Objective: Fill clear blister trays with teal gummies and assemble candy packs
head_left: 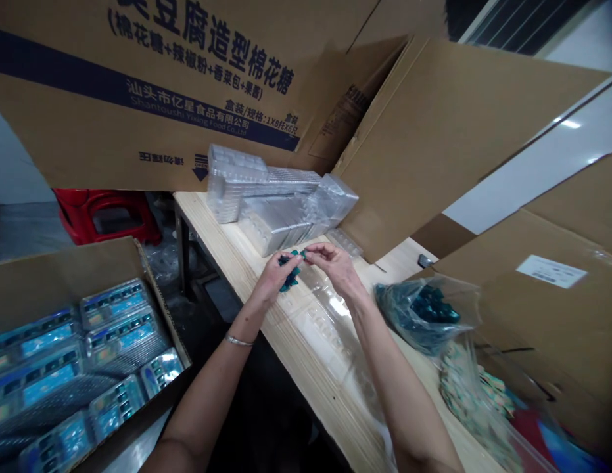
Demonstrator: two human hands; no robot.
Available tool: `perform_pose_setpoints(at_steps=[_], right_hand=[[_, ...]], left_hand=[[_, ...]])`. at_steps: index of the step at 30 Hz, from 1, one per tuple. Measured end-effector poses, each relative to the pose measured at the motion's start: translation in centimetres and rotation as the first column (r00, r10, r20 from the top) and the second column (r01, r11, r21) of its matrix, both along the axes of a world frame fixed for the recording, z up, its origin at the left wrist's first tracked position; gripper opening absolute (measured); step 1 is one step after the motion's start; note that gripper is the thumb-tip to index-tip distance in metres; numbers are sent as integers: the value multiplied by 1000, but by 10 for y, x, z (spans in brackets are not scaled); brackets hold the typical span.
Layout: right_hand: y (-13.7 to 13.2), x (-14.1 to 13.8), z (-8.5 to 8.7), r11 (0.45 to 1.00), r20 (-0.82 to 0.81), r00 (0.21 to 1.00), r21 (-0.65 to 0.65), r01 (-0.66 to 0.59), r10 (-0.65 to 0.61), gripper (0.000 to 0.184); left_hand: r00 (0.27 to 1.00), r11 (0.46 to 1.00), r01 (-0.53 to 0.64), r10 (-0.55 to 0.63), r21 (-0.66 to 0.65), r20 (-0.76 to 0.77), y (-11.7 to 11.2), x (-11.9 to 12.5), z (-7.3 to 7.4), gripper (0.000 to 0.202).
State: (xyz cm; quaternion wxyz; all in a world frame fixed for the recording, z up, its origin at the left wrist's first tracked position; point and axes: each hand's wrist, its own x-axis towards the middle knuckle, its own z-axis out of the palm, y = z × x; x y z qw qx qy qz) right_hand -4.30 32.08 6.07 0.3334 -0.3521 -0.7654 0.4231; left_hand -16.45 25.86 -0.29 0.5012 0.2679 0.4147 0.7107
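Above the teal pieces [290, 279], the carton [138, 131] reads Yixing Food

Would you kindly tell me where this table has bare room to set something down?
Bare wood lies along the table's left edge, beside the stacked plastic trays, and past the cardboard flap. Crowded: the left hand, right hand, teal pieces they hold, clear tray beneath, and the plastic bag.
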Motion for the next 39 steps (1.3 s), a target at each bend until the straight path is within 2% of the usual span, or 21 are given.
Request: perform_pose_setpoints(at_steps=[3, 8, 12, 16, 20, 24, 30, 33, 38, 39], right_hand=[[23, 6, -21, 991, 31, 996, 103, 83, -86, 28], [56, 9, -63, 952, 201, 957, 267, 151, -208, 14], [62, 3, -79, 911, 241, 937, 384, 147, -253, 18], [58, -2, -82, 882, 260, 938, 464, 88, -230, 15], [55, -2, -78, 864, 326, 931, 503, -23, -165, 20], [57, -2, -74, 838, 401, 903, 538, -93, -157, 18], [59, -6, -74, 846, 430, 876, 531, -49, -219, 15], [54, -10, -74, 849, 481, 840, 526, -47, -251, 17], [46, -17, -71, 831, 627, 706, 548, -100, -329, 20], [45, -17, -69, 833, 632, 709, 542, -113, -315, 19]], left_hand=[[992, 1000, -23, 20, 21, 127, -1, -10, 2, 34], [964, 1000, -17, 11, 20, 267, -2, -25, 4, 35], [954, 1000, 1, -9, 24, 301, -2, -27, 2, 35], [938, 999, 18, -27, 28, 346, -2, -27, 2, 35], [920, 1000, 14, -15, 7, 391, -1, -27, 1, 33], [920, 1000, 4, -3, -2, 392, 1, -26, 0, 31], [906, 999, 45, -49, 19, 421, 3, -24, -3, 30], [900, 999, 49, -52, 19, 432, 5, -23, -5, 30], [873, 997, 77, -67, -1, 482, 7, -18, -5, 27], [860, 996, 87, -63, -25, 506, 8, -17, -4, 26]])
